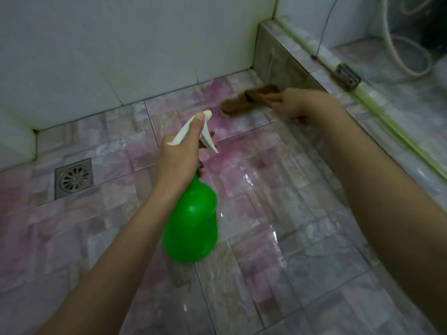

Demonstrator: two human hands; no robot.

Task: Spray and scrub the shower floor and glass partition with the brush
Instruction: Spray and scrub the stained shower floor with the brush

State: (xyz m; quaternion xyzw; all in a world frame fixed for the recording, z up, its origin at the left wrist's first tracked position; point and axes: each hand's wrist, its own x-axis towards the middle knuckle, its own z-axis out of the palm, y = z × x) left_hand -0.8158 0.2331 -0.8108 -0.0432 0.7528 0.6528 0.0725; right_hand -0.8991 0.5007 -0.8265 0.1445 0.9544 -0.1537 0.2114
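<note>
1 green spray bottle [192,226], 1 brown brush [244,100] and 1 floor drain [73,178] were visible, with 2 hands. The left hand [179,155], at centre frame, gripped the bottle's white trigger head, thumb laid along its top. The right hand [306,105], upper right of centre, curled round the brush handle. The blurred brush head lay down at the wet, pink-stained shower floor [290,262], near the tiled curb [278,59].
</note>
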